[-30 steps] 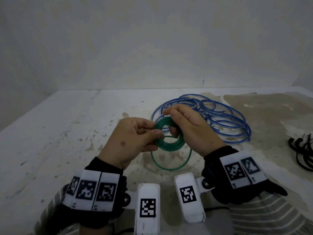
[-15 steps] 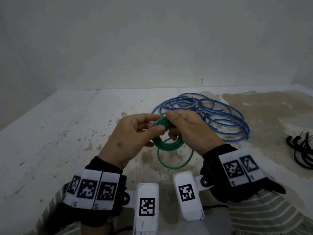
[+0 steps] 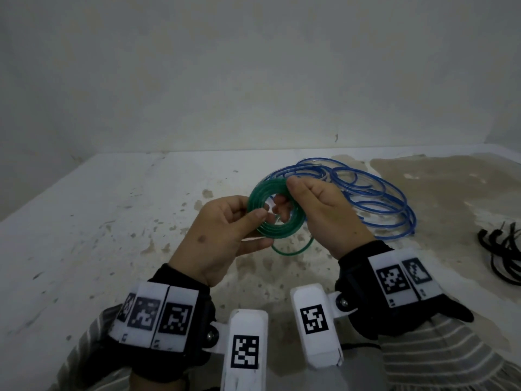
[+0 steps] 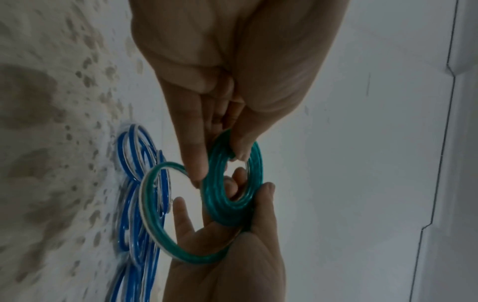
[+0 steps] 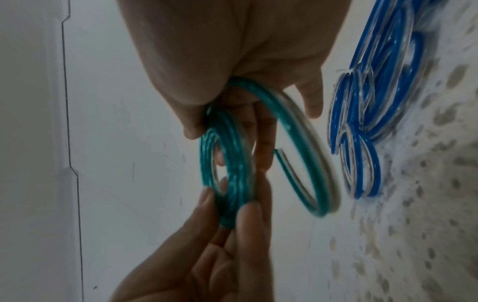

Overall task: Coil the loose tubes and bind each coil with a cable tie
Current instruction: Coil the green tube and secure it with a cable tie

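my left hand (image 3: 222,235) pinches the near-left side of the green tube coil (image 3: 275,213) between thumb and fingers, a narrow grip closed on the tube. my right hand (image 3: 324,213) holds the coil's far-right side, thumb on top and fingers curled through its middle. the coil is lifted above the table (image 3: 112,221), with one loose green loop (image 3: 293,251) hanging below it. the blue tube (image 3: 375,198) lies uncoiled on the table just behind my right hand. black cable ties (image 3: 504,249) sit at the right edge.
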`<move>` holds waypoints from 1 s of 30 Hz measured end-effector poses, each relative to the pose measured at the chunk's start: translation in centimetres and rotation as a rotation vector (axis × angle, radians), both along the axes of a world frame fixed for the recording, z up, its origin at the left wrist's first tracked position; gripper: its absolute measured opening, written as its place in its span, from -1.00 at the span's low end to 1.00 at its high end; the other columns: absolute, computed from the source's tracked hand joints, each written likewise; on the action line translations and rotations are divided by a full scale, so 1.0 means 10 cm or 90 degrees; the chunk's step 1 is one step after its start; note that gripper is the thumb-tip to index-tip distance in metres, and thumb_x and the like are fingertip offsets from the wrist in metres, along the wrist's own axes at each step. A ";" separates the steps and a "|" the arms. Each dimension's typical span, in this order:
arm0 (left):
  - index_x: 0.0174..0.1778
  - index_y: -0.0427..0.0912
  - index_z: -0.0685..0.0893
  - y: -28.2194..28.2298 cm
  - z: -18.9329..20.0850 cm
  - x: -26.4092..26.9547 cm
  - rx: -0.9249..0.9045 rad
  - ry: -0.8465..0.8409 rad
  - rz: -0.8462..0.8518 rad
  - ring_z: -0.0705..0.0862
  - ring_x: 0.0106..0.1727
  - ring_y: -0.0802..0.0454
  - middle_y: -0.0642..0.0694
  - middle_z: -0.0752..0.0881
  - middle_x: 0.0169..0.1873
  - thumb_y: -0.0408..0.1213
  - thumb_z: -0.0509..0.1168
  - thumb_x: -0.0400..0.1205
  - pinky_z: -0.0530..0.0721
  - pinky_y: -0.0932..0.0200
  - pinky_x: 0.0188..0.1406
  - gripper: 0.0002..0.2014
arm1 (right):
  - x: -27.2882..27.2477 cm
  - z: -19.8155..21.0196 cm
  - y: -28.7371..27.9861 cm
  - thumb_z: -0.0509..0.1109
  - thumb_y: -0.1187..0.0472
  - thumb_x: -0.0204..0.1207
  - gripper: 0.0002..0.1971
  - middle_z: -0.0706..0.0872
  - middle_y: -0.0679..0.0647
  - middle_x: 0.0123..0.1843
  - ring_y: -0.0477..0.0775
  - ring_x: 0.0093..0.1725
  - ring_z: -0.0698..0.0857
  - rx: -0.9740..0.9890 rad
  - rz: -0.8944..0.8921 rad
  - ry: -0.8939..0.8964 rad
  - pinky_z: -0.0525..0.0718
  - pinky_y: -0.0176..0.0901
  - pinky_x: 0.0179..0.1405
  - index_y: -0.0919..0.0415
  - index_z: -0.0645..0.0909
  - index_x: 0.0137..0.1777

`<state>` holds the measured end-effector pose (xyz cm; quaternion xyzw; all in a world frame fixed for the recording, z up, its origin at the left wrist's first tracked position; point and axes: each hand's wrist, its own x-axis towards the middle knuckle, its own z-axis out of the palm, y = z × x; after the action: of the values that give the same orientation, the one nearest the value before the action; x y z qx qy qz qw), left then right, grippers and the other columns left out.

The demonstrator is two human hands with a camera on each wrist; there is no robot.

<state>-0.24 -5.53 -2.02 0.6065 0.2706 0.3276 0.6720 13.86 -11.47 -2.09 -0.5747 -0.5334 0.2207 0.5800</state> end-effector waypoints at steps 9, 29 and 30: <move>-0.14 -0.12 0.76 -0.01 0.00 -0.04 0.145 0.074 -0.013 0.76 -0.35 0.05 -0.20 0.81 -0.34 -0.37 0.43 0.41 0.73 0.19 -0.38 -0.85 | -0.02 -0.03 -0.01 0.17 0.10 0.64 -0.68 0.53 0.05 -0.47 -0.07 -0.48 0.45 -0.073 0.045 -0.029 0.42 -0.15 -0.37 0.30 0.54 -0.25; -0.07 -0.15 0.75 0.05 0.01 -0.07 0.222 0.092 0.022 0.78 -0.20 -0.09 -0.24 0.82 -0.22 -0.47 0.46 0.40 0.77 0.04 -0.17 -0.78 | -0.05 0.00 -0.01 0.12 0.15 0.67 -0.65 0.53 0.02 -0.47 0.04 -0.40 0.53 -0.064 0.033 -0.013 0.57 0.19 -0.17 0.31 0.52 -0.29; -0.11 -0.17 0.75 0.06 0.00 -0.07 0.215 0.079 0.045 0.77 -0.27 -0.05 -0.26 0.81 -0.25 -0.48 0.45 0.41 0.79 0.12 -0.27 -0.81 | -0.04 0.00 -0.01 0.11 0.16 0.67 -0.65 0.55 0.00 -0.47 0.03 -0.39 0.52 -0.052 0.032 -0.006 0.56 0.18 -0.17 0.25 0.52 -0.32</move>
<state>-0.92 -4.91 -1.98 0.7200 0.2737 0.3540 0.5305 13.46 -11.60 -2.12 -0.5852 -0.5409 0.2542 0.5480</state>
